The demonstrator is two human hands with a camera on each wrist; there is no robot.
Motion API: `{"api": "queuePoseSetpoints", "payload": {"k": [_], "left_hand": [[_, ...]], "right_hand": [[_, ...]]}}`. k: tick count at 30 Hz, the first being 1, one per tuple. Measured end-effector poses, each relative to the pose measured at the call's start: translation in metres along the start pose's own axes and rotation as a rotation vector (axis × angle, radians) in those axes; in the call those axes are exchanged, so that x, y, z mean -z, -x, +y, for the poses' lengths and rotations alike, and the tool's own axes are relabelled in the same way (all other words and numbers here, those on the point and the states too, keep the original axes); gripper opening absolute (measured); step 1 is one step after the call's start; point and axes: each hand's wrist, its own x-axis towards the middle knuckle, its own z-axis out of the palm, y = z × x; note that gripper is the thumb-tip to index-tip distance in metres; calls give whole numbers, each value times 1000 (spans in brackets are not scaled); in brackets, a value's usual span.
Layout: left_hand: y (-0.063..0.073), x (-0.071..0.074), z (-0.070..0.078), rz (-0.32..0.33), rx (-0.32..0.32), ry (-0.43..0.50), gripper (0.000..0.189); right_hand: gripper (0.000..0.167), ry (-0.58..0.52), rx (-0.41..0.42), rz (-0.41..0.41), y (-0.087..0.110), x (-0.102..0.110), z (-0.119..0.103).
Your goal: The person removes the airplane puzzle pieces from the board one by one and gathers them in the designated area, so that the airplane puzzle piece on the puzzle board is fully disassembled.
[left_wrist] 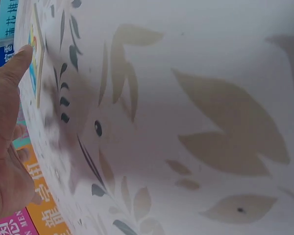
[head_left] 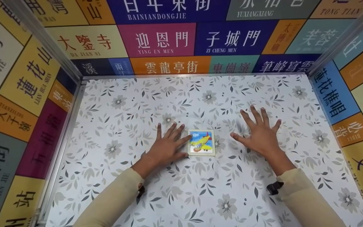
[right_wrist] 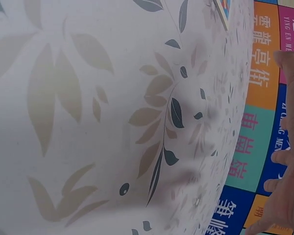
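Observation:
A small square picture puzzle [head_left: 201,142] with a pale frame and a yellow airplane on blue lies flat near the middle of the table. Beside its left edge is my left hand [head_left: 165,146], fingers spread; one fingertip reaches the frame's left side. In the left wrist view a finger of the left hand [left_wrist: 7,117] points onto the puzzle [left_wrist: 36,58], seen nearly edge-on. My right hand [head_left: 260,135] is spread to the right of the puzzle, apart from it and holding nothing. The right wrist view has the right hand [right_wrist: 286,147] at its edge and a corner of the puzzle [right_wrist: 224,12] at the top.
The table [head_left: 156,195] wears a white covering printed with grey flowers and leaves. Colourful panels with Chinese lettering rise at the back [head_left: 162,39], the left [head_left: 33,82] and the right [head_left: 336,91]. A dark wrist device [head_left: 275,188] sits at the right cuff.

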Motion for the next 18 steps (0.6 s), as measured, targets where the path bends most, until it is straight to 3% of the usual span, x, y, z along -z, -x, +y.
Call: {"api": "queuePoseSetpoints", "payload": {"k": [9,18], "left_hand": [[-2,-7,3,-30,-42,33,69],[-4,-11,6,-40,-34,56,63]], "right_hand": [[105,15,15,-12,-3,-6,-5],[101,9,39,-20,-3,-9,-11]]}}
